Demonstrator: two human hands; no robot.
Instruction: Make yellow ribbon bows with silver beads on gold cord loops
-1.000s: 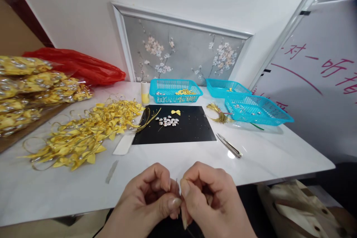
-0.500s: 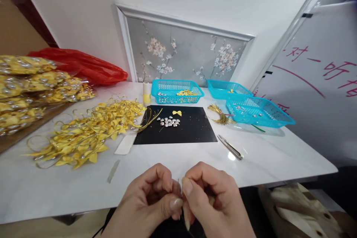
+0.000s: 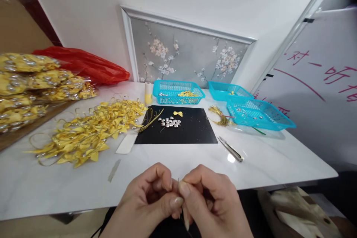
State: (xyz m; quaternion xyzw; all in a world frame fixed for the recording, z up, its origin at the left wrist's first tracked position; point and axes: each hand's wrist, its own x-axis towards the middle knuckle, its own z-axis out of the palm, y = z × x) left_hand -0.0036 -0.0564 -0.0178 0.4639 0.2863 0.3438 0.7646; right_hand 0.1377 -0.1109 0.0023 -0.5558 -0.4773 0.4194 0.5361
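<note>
My left hand (image 3: 152, 197) and my right hand (image 3: 210, 197) meet at the table's front edge, fingers curled and thumbs close together. Between their fingertips a thin, stiff-looking strand (image 3: 178, 181) sticks up; whether it is wire or thread I cannot tell. My right thumb and forefinger pinch it, while my left thumb presses in just below. Beyond the hands, silver heart-shaped beads (image 3: 171, 122) lie clustered on a black mat (image 3: 195, 134). One yellow bow (image 3: 177, 113) rests behind them.
A heap of yellow bow pieces (image 3: 92, 130) spreads over the left side. Blue baskets (image 3: 178, 100) line the back. Tweezer-like metal snips (image 3: 231, 149) lie right of the mat, near a bundle of gold cords (image 3: 221, 115). Bagged yellow pieces (image 3: 28, 85) are stacked far left.
My right thumb and fingertips have shifted slightly left, up against the strand and closer to my left hand. The view has tilted a little; the things on the table stay put.
</note>
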